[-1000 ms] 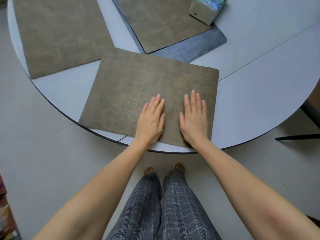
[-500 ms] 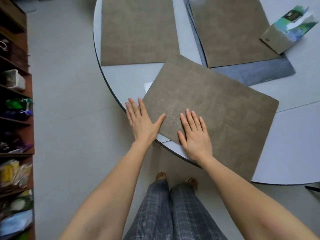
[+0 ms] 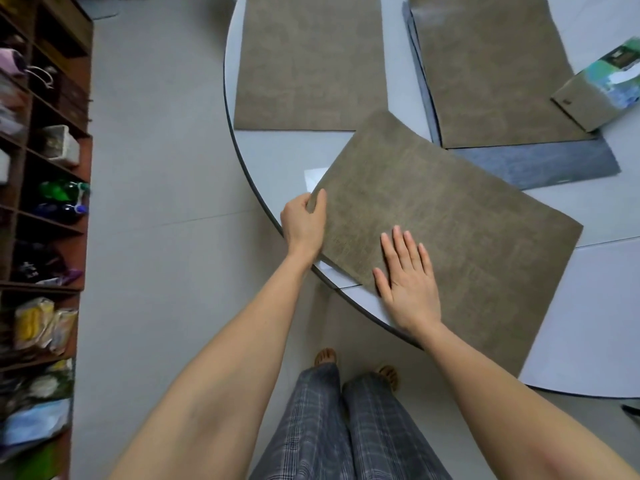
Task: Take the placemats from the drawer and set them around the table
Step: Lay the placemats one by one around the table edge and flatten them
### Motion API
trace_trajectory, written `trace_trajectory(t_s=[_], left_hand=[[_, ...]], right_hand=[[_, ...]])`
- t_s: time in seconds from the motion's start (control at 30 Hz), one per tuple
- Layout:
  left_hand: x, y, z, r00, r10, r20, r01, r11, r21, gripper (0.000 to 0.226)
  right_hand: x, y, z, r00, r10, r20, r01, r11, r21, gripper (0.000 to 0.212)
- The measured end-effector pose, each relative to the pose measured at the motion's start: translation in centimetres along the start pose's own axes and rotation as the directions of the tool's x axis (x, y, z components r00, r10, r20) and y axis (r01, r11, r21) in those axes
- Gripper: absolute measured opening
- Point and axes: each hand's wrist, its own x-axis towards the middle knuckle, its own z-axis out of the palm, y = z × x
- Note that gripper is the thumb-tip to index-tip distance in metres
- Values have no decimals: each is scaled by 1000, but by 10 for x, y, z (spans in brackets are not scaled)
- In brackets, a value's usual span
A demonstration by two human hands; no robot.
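An olive-brown placemat [image 3: 460,220] lies skewed at the near edge of the round pale-grey table [image 3: 588,306]. My left hand [image 3: 304,221] grips its left edge, thumb on top, and that side curls up off the table. My right hand [image 3: 408,282] rests flat on the mat near its front edge, fingers spread. A second placemat [image 3: 308,60] lies flat at the table's far left. A third placemat [image 3: 491,64] lies at the back on top of a dark grey mat [image 3: 540,164].
A tissue box [image 3: 602,88] sits on the back right of the table. A wooden shelf unit [image 3: 41,202] full of bottles, bags and boxes lines the left wall. Grey tiled floor [image 3: 156,202] runs between shelf and table. My legs and feet are below.
My left hand moved from open beside the mat to gripping its left edge and lifting it. The view shifted right, so the table sits further right. My right hand stays flat on the mat.
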Motion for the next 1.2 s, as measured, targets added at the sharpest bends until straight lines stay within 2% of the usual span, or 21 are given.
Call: trace_trajectory(t_s=[0.1, 0.23, 0.33, 0.37, 0.4, 0.43, 0.47, 0.5, 0.57, 0.6, 0.7, 0.8, 0.87, 0.93, 1.1, 1.2], left_hand=[[0, 3, 5, 999, 48, 4, -47, 997, -56, 50], [3, -7, -2, 992, 125, 22, -126, 985, 115, 45], [6, -28, -22, 980, 194, 46, -199, 962, 186, 27], [5, -35, -31, 973, 226, 47, -230, 936, 266, 18], [2, -43, -38, 962, 271, 37, -264, 889, 374, 18], [-3, -50, -42, 942, 331, 50, -313, 821, 478, 30], [-9, -56, -44, 907, 405, 120, -401, 737, 544, 42], [-15, -60, -45, 858, 449, 247, -504, 650, 569, 52], [-27, -67, -45, 779, 363, 511, -624, 529, 576, 65], [-29, -71, -45, 775, 282, 565, -621, 507, 598, 68], [-28, -63, -48, 832, 155, 532, -537, 465, 704, 69], [-24, -31, -54, 910, 89, 405, -397, 468, 790, 60], [-20, -7, -50, 908, 101, 407, -406, 456, 792, 52], [-20, 23, -37, 870, 130, 476, -480, 452, 752, 44], [-34, 94, 29, 703, 201, 683, -688, 435, 580, 42], [-44, 127, 71, 654, 200, 730, -708, 503, 496, 44]], right_hand=[[0, 1, 1, 1000, 1, -9, -1, 1000, 0, 61], [1, 1, 2, 1000, 4, -12, -4, 1000, -3, 61], [0, 0, 1, 1000, 5, -6, -5, 1000, -4, 61], [0, -1, 0, 1000, 9, -7, -9, 1000, -5, 61], [0, -2, 0, 1000, 11, -7, -11, 1000, -2, 62], [0, -2, -1, 1000, 13, -8, -13, 1000, 3, 61], [0, -2, -1, 1000, 13, -8, -13, 1000, 10, 61], [0, -2, -1, 1000, 13, -10, -13, 1000, 17, 61], [-1, -2, -1, 1000, 10, -8, -9, 999, 34, 62], [-1, -2, -2, 1000, 7, -4, -7, 999, 49, 62], [-1, 0, -8, 999, -5, 47, 2, 997, 79, 65], [4, 3, -26, 989, -38, 146, 17, 989, 146, 61], [10, 8, -43, 984, -52, 173, 13, 975, 221, 56], [14, 18, -63, 990, -11, 138, -27, 962, 271, 49], [30, 76, -113, 982, 181, 59, -190, 906, 378, 39], [40, 127, -139, 963, 259, 73, -266, 879, 395, 38]])
